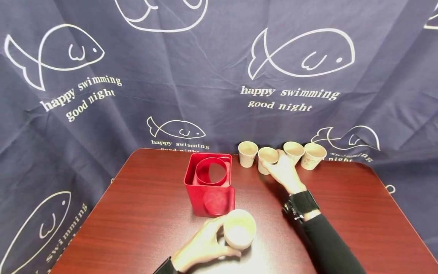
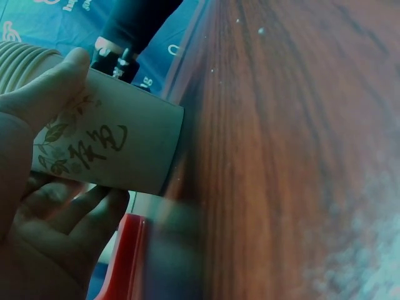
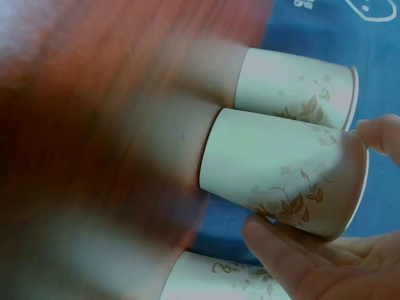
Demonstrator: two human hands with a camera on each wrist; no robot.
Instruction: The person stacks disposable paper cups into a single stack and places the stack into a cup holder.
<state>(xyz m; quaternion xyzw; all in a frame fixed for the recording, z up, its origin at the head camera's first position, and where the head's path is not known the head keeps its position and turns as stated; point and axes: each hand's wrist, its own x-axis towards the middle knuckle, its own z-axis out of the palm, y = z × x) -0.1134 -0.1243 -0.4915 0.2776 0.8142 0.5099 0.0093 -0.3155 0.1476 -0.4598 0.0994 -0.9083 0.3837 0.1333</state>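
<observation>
— Holding a cup [image 1: 239, 228] near the front of the surface [image 1: 342, 213], the left hand [image 1: 202, 247] had its thumb and fingers curled round the wall, just in front of the red box [image 1: 209, 184].

— And the right hand [image 1: 284, 171]?

— It pinched the second cup [image 1: 267, 159] of the back row, fingers [image 3: 281, 250] under the wall and a fingertip at the rim. That grip looked light.

— What could have gone wrong?

— The row stood close: the neighbours [image 1: 248, 153] and [image 1: 293, 151] sat just beside it, with a fourth [image 1: 313, 155] at the end. Lifting askew would likely have tipped one over. Squeezing thin paper could also have dented the wall.
</observation>
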